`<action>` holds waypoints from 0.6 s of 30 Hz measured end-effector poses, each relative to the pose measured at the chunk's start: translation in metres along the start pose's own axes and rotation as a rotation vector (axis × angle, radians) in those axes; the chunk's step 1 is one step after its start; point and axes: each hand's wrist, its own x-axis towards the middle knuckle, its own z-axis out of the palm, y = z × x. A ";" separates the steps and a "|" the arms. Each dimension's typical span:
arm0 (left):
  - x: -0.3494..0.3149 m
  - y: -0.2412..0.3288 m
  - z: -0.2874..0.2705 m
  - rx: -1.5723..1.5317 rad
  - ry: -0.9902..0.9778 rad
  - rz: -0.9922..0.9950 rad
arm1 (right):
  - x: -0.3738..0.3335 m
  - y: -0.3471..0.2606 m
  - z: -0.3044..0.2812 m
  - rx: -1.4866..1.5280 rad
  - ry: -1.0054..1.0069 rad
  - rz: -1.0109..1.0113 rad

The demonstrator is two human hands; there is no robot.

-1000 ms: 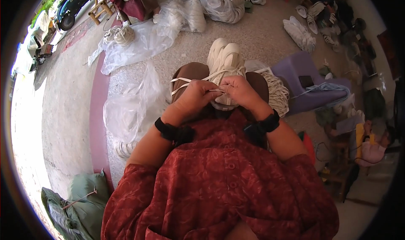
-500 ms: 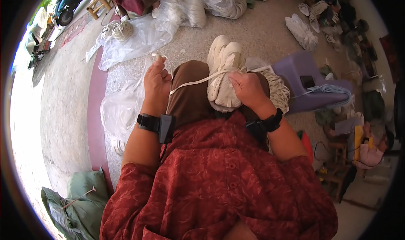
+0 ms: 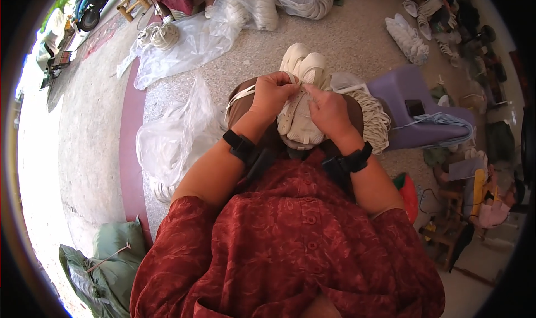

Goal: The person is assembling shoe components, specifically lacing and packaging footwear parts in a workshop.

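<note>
A pair of cream sneakers (image 3: 300,123) rests on my brown-clad lap, toes pointing away from me. My left hand (image 3: 272,97) is pinched at the left side of the sneaker's eyelets, closed on a flat cream shoelace (image 3: 241,96) that trails left over my knee. Against the upper, just across from it, my right hand (image 3: 330,112) has its fingers bent together with the index fingertip at the eyelets. Whatever lies between those right fingertips is too small to make out. Both hands' fingertips nearly meet over the sneaker.
Right of my knee hangs a bundle of cream laces (image 3: 376,121) beside a purple plastic stool (image 3: 397,97) with blue cord on it. Clear plastic bags (image 3: 173,131) lie at left. More sneakers (image 3: 407,41) are on the floor. Another person (image 3: 491,203) sits at far right.
My left hand has come from the far left, where it held the lace drawn out, in to the sneaker's eyelets. My right hand stays at the sneaker, its index finger now more extended.
</note>
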 end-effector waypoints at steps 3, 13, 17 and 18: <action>0.006 -0.008 -0.001 0.267 0.076 0.083 | 0.000 0.001 0.000 0.091 -0.026 0.069; 0.000 -0.001 0.013 1.170 0.122 0.665 | 0.000 0.005 0.002 0.071 -0.050 0.117; 0.007 0.009 0.011 0.952 0.121 0.224 | -0.001 0.008 0.007 0.116 0.063 0.074; 0.006 0.008 0.010 0.954 0.121 0.227 | 0.001 0.007 0.006 0.156 0.053 0.142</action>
